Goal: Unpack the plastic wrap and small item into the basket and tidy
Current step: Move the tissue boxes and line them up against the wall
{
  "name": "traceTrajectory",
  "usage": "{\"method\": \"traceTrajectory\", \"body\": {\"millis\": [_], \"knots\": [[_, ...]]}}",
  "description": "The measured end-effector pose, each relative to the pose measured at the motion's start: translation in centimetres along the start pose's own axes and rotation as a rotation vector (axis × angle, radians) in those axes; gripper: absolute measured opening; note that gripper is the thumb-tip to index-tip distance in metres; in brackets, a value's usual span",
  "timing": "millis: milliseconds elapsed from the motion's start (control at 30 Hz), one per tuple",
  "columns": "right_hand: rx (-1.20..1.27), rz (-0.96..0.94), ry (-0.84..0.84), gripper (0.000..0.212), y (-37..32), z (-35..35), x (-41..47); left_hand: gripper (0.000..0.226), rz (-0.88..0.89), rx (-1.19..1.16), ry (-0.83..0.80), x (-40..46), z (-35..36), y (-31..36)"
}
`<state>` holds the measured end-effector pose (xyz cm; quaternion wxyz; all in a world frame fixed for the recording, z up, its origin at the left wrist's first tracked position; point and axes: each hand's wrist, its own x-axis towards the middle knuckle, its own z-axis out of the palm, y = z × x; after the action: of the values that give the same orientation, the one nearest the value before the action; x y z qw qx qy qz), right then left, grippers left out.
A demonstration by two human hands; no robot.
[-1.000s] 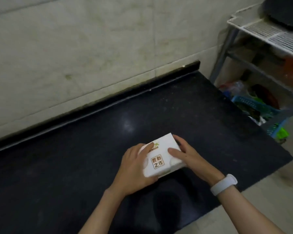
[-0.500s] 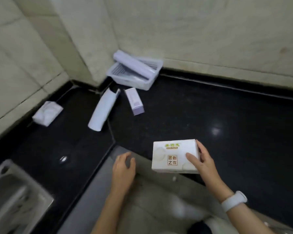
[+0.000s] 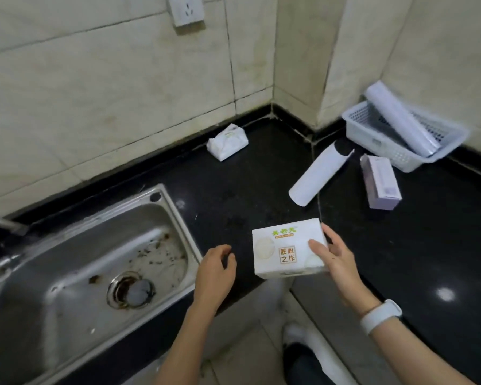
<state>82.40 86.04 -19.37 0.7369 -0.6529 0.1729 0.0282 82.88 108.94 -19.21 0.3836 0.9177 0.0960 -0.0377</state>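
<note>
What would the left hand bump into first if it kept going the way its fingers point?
Probably the white tissue box that the right hand holds: the left hand curls toward it, though depth is unclear.

A black stone countertop (image 3: 261,184) wrapped the corner. On it lay a tissue pack (image 3: 227,141) at eleven o'clock, a white basket (image 3: 395,147) at two, and a paper tube (image 3: 318,175) beside a lilac box (image 3: 380,182).

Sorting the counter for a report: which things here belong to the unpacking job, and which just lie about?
Job: basket; roll in it; empty wrapper tube; small purple box; tissue box held by right hand.
Lying about: tissue pack; sink; wall socket.
</note>
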Motion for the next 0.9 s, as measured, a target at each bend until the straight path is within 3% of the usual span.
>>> {"method": "traceTrajectory", "body": {"millis": [333,400,533,767,900], "knots": [[-0.064,-0.110,0.010,0.040,-7.3,2.3,20.8,0.041,0.052,0.088,-0.064,20.3,2.2,5.7],[-0.109,-0.122,0.043,0.047,-8.6,2.5,25.9,0.044,0.027,0.131,-0.120,24.5,3.2,7.2],[-0.271,-0.154,0.130,0.053,-10.7,3.9,35.6,0.050,-0.023,0.257,-0.227,31.5,5.7,8.9],[-0.445,-0.127,0.150,0.028,-11.2,7.5,49.0,0.061,-0.009,0.423,-0.330,39.5,10.1,8.9],[-0.701,-0.295,0.086,0.038,-10.3,8.8,51.1,0.065,0.029,0.517,-0.283,41.8,12.4,7.7]]}}
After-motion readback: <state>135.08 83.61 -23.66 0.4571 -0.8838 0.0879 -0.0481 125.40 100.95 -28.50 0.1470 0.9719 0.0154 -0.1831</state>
